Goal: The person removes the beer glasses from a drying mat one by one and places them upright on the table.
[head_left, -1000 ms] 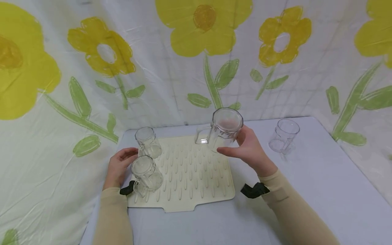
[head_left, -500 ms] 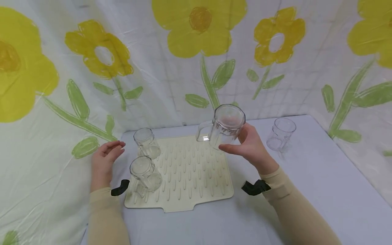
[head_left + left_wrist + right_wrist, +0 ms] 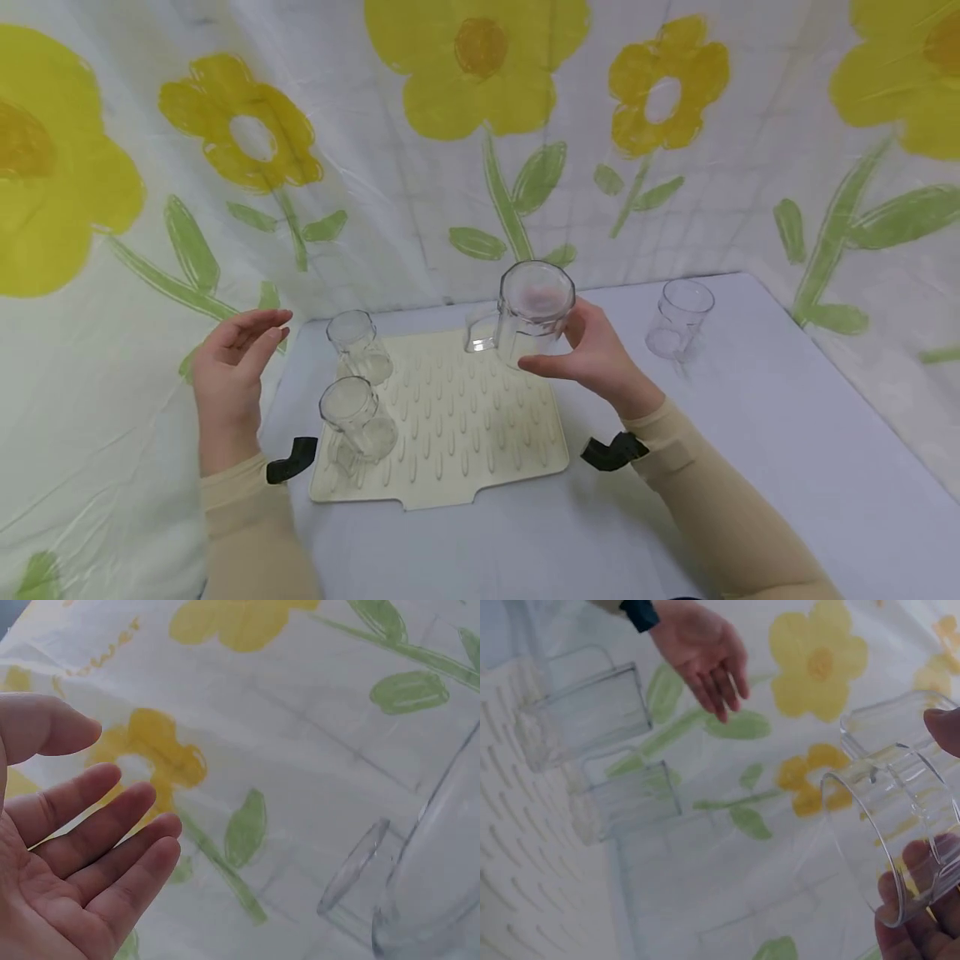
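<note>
My right hand (image 3: 596,358) grips a clear glass mug (image 3: 534,317) by its side, fingers behind and thumb in front. The mug is held above the cream ridged drying mat (image 3: 465,492), its handle pointing left. In the right wrist view, fingers (image 3: 930,862) wrap the held mug (image 3: 866,832). My left hand (image 3: 228,371) is raised beside the mat's left edge, fingers loosely bent and holding nothing. Two more glass mugs, a far one (image 3: 352,337) and a near one (image 3: 352,408), stand along the mat's left side. The left wrist view shows the bare palm (image 3: 67,892).
Another clear glass (image 3: 678,321) stands at the right on the white-covered table (image 3: 750,433). A white curtain (image 3: 405,200) with yellow flowers hangs behind and to the left. Dark wrist camera mounts (image 3: 615,452) stick out from both sleeves.
My left hand has moved away from the mugs on the mat, to the left and up. The right hand still holds its mug at nearly the same place. The head view has shifted slightly.
</note>
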A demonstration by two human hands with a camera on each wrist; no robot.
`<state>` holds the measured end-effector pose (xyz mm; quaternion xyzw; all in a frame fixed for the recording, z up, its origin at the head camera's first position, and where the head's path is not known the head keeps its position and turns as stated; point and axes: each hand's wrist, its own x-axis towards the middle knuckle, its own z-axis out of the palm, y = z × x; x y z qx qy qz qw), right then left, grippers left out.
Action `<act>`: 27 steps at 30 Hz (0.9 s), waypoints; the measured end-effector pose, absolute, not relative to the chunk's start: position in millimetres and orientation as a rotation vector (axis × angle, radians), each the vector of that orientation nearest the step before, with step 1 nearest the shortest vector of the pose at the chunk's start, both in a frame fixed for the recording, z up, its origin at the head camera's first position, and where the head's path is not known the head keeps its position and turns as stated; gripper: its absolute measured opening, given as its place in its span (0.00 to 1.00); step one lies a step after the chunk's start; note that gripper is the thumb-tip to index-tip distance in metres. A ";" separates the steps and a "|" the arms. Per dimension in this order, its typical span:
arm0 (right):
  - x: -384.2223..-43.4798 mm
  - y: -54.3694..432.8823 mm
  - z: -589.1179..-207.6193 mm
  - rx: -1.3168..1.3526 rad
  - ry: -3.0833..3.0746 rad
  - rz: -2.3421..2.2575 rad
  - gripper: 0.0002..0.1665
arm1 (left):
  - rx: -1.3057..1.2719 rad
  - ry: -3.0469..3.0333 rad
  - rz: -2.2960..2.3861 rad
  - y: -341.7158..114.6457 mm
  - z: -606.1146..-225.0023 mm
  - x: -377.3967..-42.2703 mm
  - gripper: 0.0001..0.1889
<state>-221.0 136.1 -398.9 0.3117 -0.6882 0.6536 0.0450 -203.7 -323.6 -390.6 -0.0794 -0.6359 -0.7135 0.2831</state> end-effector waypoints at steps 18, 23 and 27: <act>-210.3 121.9 -410.8 1.014 -2.188 1.926 0.50 | -0.841 -1.797 -1.754 -222.9 -364.0 -176.1 0.24; -210.1 116.0 -415.3 1.032 -2.208 1.923 0.50 | -0.903 -1.892 -1.660 -202.4 -364.3 -169.4 0.29; -209.9 112.5 -417.9 1.021 -2.237 1.907 0.49 | -0.936 -1.978 -1.599 -187.1 -364.4 -164.4 0.33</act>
